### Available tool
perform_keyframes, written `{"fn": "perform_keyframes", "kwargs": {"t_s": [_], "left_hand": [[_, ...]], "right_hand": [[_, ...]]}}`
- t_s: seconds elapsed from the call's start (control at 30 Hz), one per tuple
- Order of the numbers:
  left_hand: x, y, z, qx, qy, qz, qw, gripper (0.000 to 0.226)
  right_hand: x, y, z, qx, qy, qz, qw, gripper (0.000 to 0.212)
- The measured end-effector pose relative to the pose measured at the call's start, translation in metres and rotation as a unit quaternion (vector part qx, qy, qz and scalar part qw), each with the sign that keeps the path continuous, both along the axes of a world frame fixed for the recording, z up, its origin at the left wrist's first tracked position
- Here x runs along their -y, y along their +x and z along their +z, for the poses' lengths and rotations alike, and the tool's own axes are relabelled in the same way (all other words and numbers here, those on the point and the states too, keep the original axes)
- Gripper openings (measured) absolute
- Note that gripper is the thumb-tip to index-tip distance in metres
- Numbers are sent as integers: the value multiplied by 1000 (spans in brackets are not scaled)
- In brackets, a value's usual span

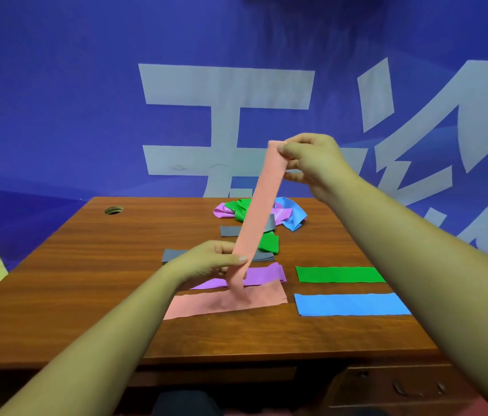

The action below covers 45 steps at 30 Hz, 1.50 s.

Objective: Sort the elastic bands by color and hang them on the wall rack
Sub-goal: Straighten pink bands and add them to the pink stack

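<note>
Both my hands pinch the salmon band (259, 202): right hand (316, 163) top end, left hand (209, 259) lower down.

This looks like an office room dressed as a display space. A wood-grain table (86, 280) has a round cable hole (113, 210) far left of the fingers (286, 151) and drawers (401, 385) below them. Behind them hangs a blue printed backdrop (56, 100) with huge pale characters (227, 85).
</note>
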<state>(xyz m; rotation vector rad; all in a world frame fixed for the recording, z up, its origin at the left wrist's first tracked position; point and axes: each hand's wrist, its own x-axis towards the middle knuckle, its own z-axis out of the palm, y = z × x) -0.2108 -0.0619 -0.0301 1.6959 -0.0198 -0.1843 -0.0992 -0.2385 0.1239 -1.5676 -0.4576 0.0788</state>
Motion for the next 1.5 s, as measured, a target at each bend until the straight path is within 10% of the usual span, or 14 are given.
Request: {"fn": "perform_keyframes", "kwargs": {"t_s": [0.3, 0.7, 0.93, 1.5], "left_hand": [[-49, -34, -21, -71, -20, 109, 991, 38], [-93, -72, -56, -96, 38, 278, 955, 12], [-95, -88, -93, -67, 121, 417, 898, 10], [-80, -87, -124, 88, 447, 414, 788, 20]], "right_hand": [[20, 35, -69, -99, 41, -95, 990, 14], [21, 9, -191, -209, -46, -98, 972, 17], [22, -12, -242, -42, -266, -120, 956, 15], [25, -24, -276, 204, -409, -144, 877, 25]]}}
